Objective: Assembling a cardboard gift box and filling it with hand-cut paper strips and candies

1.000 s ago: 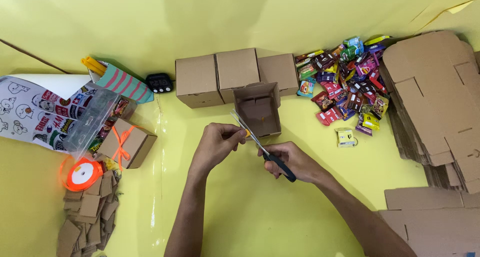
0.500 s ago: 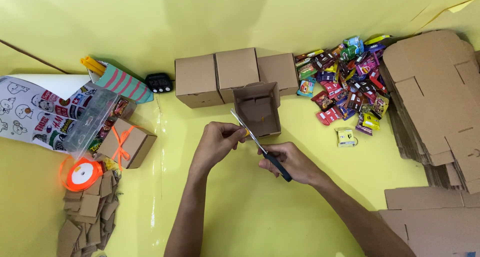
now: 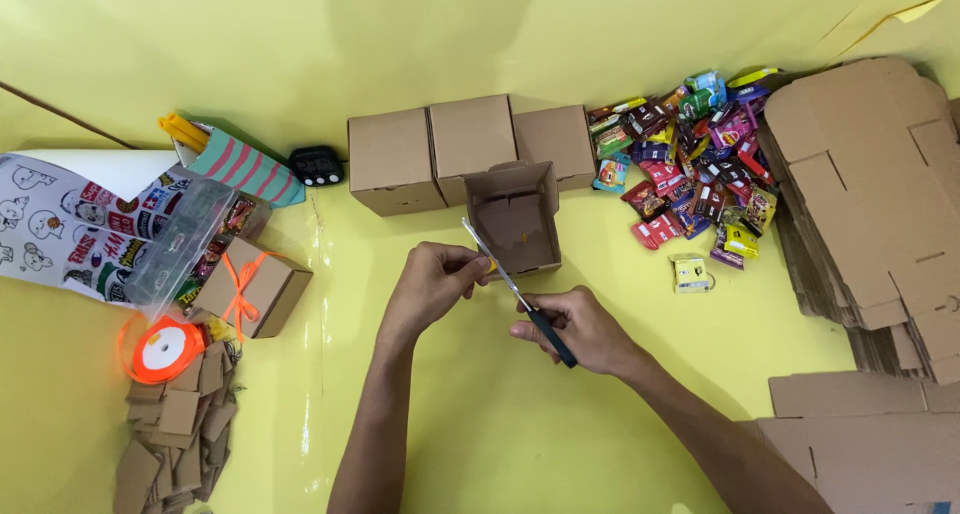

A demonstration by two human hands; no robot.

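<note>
At centre frame, a right hand (image 3: pixel 585 326) gripped black-handled scissors (image 3: pixel 518 292) while the left hand (image 3: pixel 432 284) pinched a small orange piece against the blades, just below an open cardboard box (image 3: pixel 512 217) on the yellow counter (image 3: pixel 500 434); wrapped candies (image 3: pixel 690 164) lay upper right.

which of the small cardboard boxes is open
The open box in front of the row, nearest the hands, its lid flipped up and inside showing. The three closed boxes behind it are shut, as is the ribbon-tied box.
</note>
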